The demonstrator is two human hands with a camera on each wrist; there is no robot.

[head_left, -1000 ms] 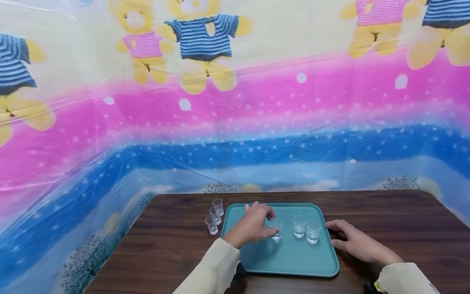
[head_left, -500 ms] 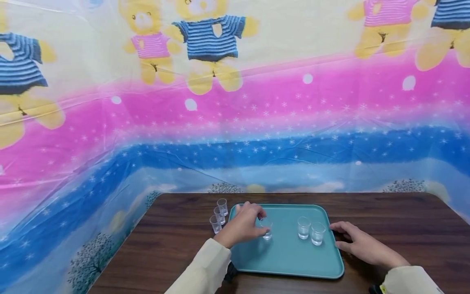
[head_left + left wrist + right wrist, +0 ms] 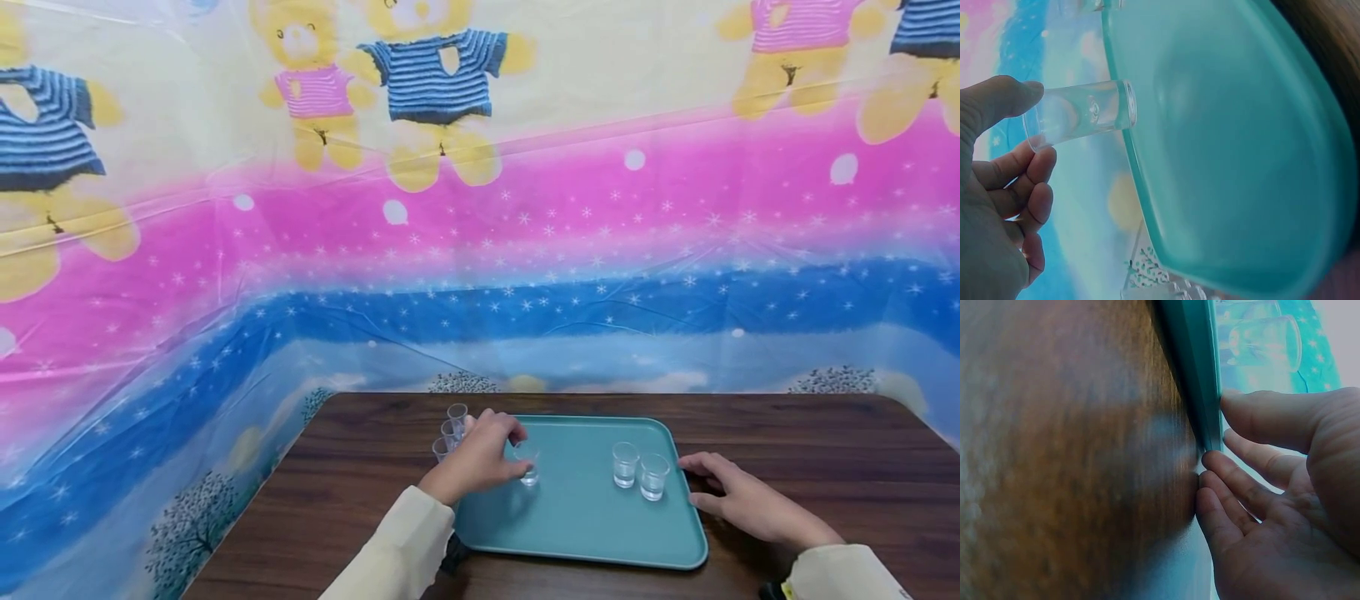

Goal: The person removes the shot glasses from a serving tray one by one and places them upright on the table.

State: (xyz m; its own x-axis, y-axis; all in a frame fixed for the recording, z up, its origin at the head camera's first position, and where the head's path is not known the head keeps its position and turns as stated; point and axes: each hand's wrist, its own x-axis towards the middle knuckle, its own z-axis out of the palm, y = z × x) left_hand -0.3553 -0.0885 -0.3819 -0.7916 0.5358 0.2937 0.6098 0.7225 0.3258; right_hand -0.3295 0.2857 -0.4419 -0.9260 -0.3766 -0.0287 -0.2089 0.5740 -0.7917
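Note:
My left hand (image 3: 480,454) pinches a small clear shot glass (image 3: 1079,114) by its rim, thumb on one side and fingers on the other. The shot glass is upright, its base close over the left part of the teal tray (image 3: 585,525). On the tray's right half stand two more shot glasses, one (image 3: 625,465) slightly behind the other (image 3: 654,477). At the tray's right edge, my right hand (image 3: 750,500) touches the outer rim with the tips of its thumb and relaxed fingers, not curled round it.
Left of the tray, a slanting row of shot glasses (image 3: 457,414) stands on the dark wooden table (image 3: 322,483), partly hidden behind my left hand. A patterned curtain (image 3: 525,333) with printed bears hangs behind the table's back edge.
My left hand has moved left across the tray with the shot glass, away from the other two. The right hand stays at the tray's edge; the whole head view has shifted slightly.

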